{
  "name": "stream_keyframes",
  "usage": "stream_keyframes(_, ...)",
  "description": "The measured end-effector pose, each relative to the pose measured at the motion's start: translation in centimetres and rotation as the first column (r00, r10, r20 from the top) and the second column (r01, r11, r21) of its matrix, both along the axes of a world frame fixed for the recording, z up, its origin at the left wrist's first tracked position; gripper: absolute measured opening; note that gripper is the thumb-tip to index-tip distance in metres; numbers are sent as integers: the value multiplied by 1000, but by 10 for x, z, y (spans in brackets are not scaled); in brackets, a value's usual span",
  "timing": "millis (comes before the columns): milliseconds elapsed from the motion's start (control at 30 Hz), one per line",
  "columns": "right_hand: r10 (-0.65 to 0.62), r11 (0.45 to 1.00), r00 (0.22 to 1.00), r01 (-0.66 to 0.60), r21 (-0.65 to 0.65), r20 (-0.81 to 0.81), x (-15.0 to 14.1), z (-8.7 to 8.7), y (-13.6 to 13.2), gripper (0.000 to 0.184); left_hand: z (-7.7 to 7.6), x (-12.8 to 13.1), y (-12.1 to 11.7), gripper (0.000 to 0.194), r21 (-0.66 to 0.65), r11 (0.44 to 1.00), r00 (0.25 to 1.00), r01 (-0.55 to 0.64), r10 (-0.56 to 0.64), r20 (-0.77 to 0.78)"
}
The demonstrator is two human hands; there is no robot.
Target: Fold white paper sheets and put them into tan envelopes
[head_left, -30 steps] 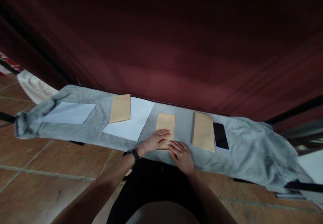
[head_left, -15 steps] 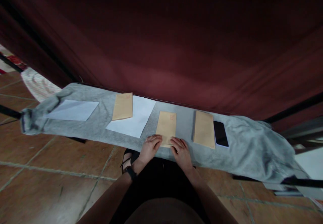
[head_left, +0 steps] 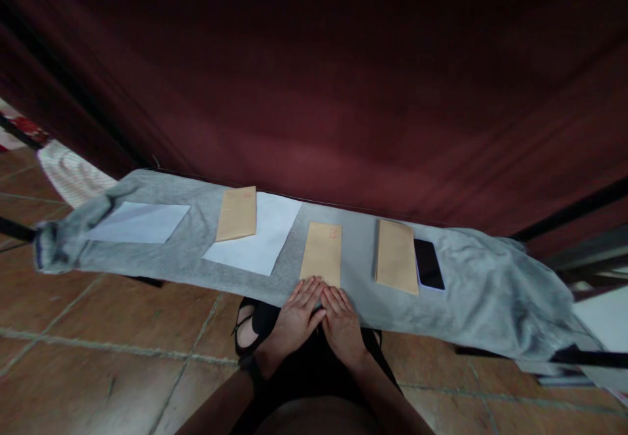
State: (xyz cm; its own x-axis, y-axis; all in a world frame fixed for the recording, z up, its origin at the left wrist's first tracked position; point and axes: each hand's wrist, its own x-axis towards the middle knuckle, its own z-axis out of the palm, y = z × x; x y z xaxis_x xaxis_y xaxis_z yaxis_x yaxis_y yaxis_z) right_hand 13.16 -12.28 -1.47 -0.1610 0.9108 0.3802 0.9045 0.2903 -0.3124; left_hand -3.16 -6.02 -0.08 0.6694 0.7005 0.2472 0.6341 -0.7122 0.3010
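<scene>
In front of me a brown paper envelope [head_left: 321, 252] with a red stamp-like print lies flat on the grey cloth. My left hand [head_left: 300, 314] rests on its near end, fingers stretched out flat. Beside it, my right hand [head_left: 340, 322] also lies flat on that end with its fingers extended. The two hands touch or nearly touch at the fingertips, and they hide the envelope's near edge. A stack of brown envelopes [head_left: 396, 256] is to the right, and another brown envelope [head_left: 237, 214] sits on a white sheet [head_left: 265, 245] to the left.
The grey cloth [head_left: 471, 291] drapes a long narrow table. Next to the envelope stack lies a phone [head_left: 430, 265]. Another white sheet [head_left: 140, 222] is at the far left. A dark red curtain [head_left: 314, 95] hangs along the back edge, and tiled floor [head_left: 122, 330] shows in front.
Both hands have drawn together over the envelope's near end. Their fingers went from bent to stretched out flat. The view has shifted slightly.
</scene>
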Motion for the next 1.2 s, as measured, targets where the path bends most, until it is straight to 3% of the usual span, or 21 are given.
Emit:
stream_keyframes(167,3,1000,1000,-3,-2,2,3,-4,0,52,-3,-6,-8,65,64,998,996,13,-8,-89)
stream_keyframes(367,-31,1000,999,30,7,45,12,5,-4,56,-1,-21,-2,64,93,996,991,-3,16,-133)
stream_keyframes(500,-36,999,998,35,16,58,14,-1,-6,55,-3,-1,4,56,78,996,991,-48,57,-123)
stream_keyframes(700,-55,998,997,53,33,51,12,-18,-2,41,-7,54,48,53,3,1000,991,-18,18,-130)
stream_keyframes(967,-73,995,997,71,69,15,7,-5,0,50,-4,90,127,57,-2,1000,987,-30,29,-156)
stream_keyframes(1200,-87,995,996,86,58,13,6,-5,-1,53,-8,98,140,59,-11,998,988,-60,58,-142)
